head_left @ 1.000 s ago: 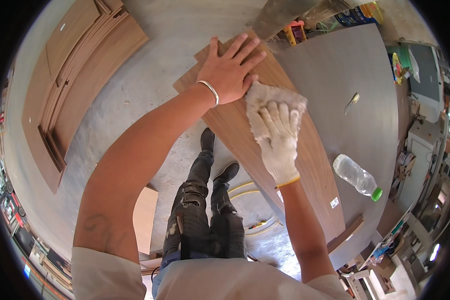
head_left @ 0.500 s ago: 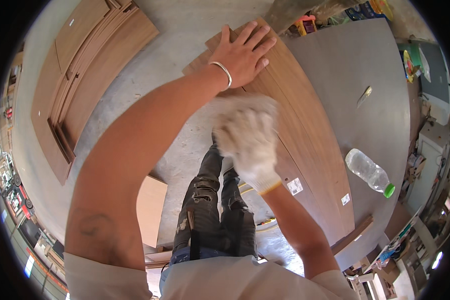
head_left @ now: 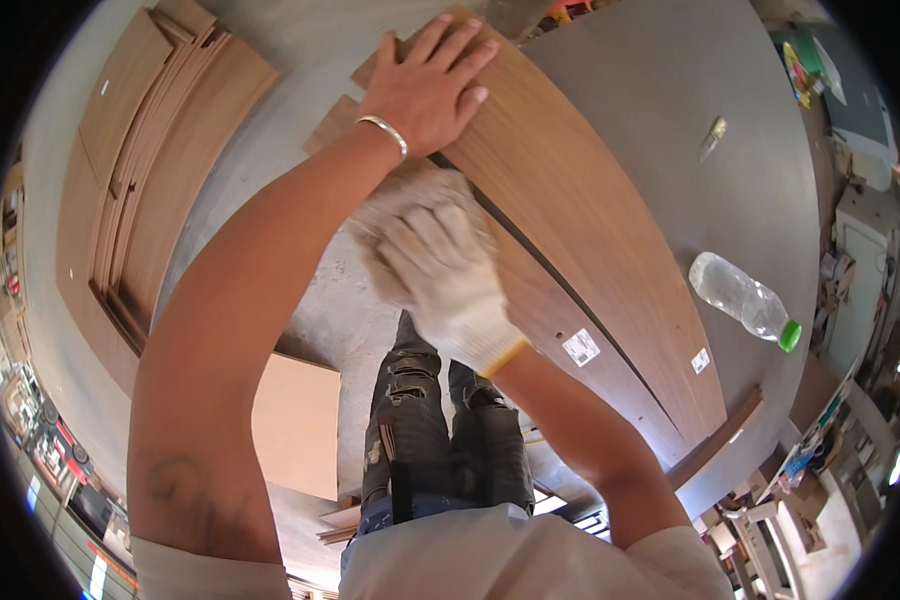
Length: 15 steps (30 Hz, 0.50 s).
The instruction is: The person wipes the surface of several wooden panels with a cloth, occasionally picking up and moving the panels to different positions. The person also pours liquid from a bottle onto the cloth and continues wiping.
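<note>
My left hand (head_left: 425, 90), bare with a metal bracelet at the wrist, lies flat with fingers spread on the far end of a long brown wood-grain panel (head_left: 580, 190). A second brown panel (head_left: 540, 300) lies along its near side, with a dark gap between them. My right hand (head_left: 435, 265) wears a white knitted glove and is over the left end of this nearer panel. Its fingers look curled around a bunched whitish mass, smeared by motion, which I cannot make out. White labels (head_left: 581, 347) are stuck near the panels' right ends.
Under the panels is a grey tabletop (head_left: 660, 110), bearing a clear bottle (head_left: 740, 298) with a green cap and a small knife-like tool (head_left: 713, 138). Stacked brown panels (head_left: 160, 170) stand at left. A pale board (head_left: 298, 425) is beside my legs.
My right hand has moved left along the nearer panel. The gap between the two panels is wider. My left hand stays flat on the farther one, and the whole view has shifted slightly.
</note>
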Tool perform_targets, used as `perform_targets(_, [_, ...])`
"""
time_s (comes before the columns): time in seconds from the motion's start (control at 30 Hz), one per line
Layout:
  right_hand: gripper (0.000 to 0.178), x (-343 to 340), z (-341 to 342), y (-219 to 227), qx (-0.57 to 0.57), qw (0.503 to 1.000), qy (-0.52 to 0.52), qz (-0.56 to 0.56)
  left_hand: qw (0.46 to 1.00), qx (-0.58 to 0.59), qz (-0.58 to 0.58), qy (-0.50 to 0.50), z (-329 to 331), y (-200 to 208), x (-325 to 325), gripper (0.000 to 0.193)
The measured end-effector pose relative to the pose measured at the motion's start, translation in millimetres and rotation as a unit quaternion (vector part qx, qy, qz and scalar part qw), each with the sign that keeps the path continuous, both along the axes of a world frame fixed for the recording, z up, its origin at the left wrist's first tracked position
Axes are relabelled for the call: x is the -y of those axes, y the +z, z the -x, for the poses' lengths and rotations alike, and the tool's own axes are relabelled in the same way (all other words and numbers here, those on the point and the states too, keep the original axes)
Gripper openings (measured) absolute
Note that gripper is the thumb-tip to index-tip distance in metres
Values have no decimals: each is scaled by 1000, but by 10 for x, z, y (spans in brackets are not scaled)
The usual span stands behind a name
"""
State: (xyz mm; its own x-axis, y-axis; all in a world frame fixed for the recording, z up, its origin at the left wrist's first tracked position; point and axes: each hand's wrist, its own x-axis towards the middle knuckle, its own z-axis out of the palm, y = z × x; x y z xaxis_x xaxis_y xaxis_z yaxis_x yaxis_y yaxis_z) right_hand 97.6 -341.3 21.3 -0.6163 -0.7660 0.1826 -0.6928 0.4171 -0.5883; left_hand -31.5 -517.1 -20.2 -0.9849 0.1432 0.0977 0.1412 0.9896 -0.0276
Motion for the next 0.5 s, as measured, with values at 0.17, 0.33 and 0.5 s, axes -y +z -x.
perform_targets(0.17, [43,-553,-298,-32,14,999,-23,-29,1000,-8,-1,-4,-6,-10,47,52])
perform_targets(0.33, [37,-1268,-663,200,31,991,-67,-109,1000,0,4,2,-23,33,30,52])
perform_targets(0.5, [41,-473,-379,-37,-17,996,-90,8,1000,-17,-4,-7,13,-17,6,52])
